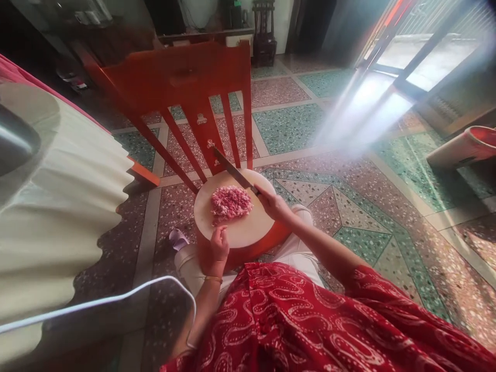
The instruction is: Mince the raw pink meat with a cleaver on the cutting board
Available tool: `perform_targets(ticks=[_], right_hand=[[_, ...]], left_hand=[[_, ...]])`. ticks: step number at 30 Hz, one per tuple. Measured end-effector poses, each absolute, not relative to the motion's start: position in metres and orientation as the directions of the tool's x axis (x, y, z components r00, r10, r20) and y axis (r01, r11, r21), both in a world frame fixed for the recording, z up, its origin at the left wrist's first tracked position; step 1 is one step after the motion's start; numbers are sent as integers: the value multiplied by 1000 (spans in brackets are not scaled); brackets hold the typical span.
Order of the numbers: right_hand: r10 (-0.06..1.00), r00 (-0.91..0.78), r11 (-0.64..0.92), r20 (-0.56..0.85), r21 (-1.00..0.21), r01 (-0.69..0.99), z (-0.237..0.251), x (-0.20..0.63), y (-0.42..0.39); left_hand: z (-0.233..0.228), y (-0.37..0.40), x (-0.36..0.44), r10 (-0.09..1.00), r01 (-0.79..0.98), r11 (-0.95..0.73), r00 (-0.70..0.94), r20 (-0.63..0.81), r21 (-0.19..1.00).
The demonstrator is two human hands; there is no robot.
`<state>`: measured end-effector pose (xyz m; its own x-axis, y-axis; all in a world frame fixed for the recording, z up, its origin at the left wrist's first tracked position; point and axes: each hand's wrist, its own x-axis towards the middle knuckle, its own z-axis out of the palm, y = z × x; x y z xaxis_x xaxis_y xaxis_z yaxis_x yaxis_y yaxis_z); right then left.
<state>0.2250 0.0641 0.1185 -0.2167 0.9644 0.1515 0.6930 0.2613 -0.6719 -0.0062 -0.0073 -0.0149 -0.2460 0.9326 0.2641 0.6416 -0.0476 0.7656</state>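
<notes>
Fist-gripped steel knife (231, 170) over minced meat (230, 202)

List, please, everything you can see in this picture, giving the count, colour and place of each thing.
chopping block: one, round, pale top with orange side, centre, on the person's lap
minced meat: one heap, pink, on the chopping block
knife: one, dark blade, above the block's far edge
chair: one, orange, slatted back, behind the block
pleated cover: one, cream, left edge
cable: one, white, lower left
floor: terrazzo, green and pink panels
tub: one, pink, tipped, far right
slipper: one, lilac, left of the block
left hand: on the block's near edge
right hand: closed on the knife handle
</notes>
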Motion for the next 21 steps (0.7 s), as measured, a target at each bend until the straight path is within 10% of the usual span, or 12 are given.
perform_targets(ticks=[7,13,21], right_hand=[[958,-273,164,-88,-614,772,96,228,39],[942,-279,327,185,-687,649,119,208,45],[949,-315,233,-6,-659,715,124,203,49]], left_hand=[[-19,-17,4,946,582,-38,-242,218,813],[-24,-15,3,941,569,35,-295,164,822],[-24,-15,4,950,531,5,-267,161,847]])
